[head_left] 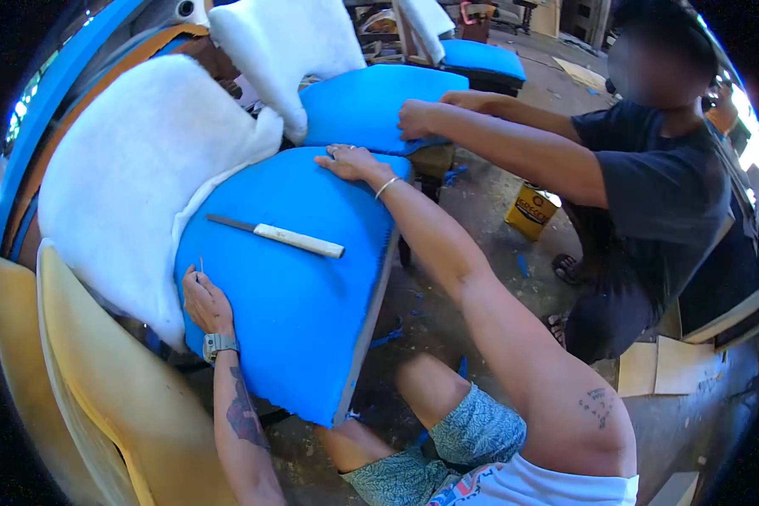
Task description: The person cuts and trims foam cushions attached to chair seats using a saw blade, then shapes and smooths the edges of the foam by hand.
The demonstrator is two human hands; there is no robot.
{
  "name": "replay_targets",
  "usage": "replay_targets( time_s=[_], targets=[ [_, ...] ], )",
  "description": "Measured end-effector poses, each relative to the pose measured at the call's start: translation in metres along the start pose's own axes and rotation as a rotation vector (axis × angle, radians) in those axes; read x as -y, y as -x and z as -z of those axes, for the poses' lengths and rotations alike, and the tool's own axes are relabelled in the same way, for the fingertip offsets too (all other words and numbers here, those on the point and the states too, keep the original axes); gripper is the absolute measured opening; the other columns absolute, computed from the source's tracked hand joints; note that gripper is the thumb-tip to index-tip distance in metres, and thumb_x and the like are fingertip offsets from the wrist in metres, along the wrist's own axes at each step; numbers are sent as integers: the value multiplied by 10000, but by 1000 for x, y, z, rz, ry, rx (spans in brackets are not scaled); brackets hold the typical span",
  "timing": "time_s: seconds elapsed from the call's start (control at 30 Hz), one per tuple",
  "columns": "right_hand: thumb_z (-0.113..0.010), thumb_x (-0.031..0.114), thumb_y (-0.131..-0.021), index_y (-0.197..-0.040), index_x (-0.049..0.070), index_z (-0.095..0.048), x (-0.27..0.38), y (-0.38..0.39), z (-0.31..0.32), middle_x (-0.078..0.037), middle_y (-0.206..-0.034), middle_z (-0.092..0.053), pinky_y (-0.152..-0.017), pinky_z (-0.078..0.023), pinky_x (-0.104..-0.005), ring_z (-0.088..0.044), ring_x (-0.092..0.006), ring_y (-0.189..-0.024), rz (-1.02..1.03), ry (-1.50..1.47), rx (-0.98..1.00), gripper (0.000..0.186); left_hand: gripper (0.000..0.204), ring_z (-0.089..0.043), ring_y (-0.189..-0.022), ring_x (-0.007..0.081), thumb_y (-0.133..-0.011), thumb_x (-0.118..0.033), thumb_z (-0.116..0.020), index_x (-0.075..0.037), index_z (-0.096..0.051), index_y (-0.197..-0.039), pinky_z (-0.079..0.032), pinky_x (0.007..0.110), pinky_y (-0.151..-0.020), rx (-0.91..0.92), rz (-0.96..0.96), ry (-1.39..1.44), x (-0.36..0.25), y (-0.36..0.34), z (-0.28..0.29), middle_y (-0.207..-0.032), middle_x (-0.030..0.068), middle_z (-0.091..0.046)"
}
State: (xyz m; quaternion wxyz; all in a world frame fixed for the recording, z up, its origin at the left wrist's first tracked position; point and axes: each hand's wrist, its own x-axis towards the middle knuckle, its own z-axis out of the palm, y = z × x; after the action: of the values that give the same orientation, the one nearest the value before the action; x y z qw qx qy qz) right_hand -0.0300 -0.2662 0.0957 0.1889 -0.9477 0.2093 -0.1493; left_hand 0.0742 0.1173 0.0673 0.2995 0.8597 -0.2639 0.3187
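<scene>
My left hand (204, 302) pinches a pin at the blue seat cover's (295, 287) edge; right hand (350, 162) flat, unclenched, presses its far corner; knife (278, 236) lies idle; fitting unfinished.

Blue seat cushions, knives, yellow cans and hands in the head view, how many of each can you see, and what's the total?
Blue seat cushions: 3
Knives: 1
Yellow cans: 1
Hands: 4, namely left hand, right hand, and a co-worker's two
Total: 9

Bright blue seat cover (299, 278), white padding (135, 177), white-handled knife (280, 237), yellow can (530, 211), grey wristwatch (219, 344).
</scene>
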Motion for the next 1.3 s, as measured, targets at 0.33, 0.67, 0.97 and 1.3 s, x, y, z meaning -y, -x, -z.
replay_targets(
  time_s=[0.33,0.67,0.97,1.3],
  targets=[
    [-379,487,-955,-1410,-19,-356,-12,105,-2,-198,-1512,-271,-1080,-268,-551,-266,-373,-1385,-410,-92,-303,682,265,-588,-875,358,-1007,-219,-360,-32,-531,-1087,-448,440,-815,11,76,60,4,-2,-1,-1042,167,-623],
    [-529,221,-942,-1154,20,-574,109,380,-44,-127,-1200,-615,-827,-502,-380,-621,-316,-964,227,-432,-254,295,331,-587,-860,361,-1004,-254,-360,-5,-560,-1088,-444,434,-808,-12,77,64,6,-6,-5,-994,173,-625],
    [-444,409,-961,-1083,-43,-599,123,528,-203,-227,-1078,-637,-827,-478,-470,-607,-396,-915,-67,-620,516,494,291,-583,-882,387,-986,-207,-383,14,-549,-1078,-451,446,-818,64,-8,37,47,-19,-32,-1000,197,-616],
    [-396,406,-991,-1058,-52,-529,113,543,-228,-279,-970,-645,-776,-450,-526,-601,-466,-876,-87,-540,669,482,321,-574,-974,384,-998,-237,-370,6,-539,-1122,-440,432,-881,87,-59,-3,65,-22,-40,-1117,196,-599]
  ],
)
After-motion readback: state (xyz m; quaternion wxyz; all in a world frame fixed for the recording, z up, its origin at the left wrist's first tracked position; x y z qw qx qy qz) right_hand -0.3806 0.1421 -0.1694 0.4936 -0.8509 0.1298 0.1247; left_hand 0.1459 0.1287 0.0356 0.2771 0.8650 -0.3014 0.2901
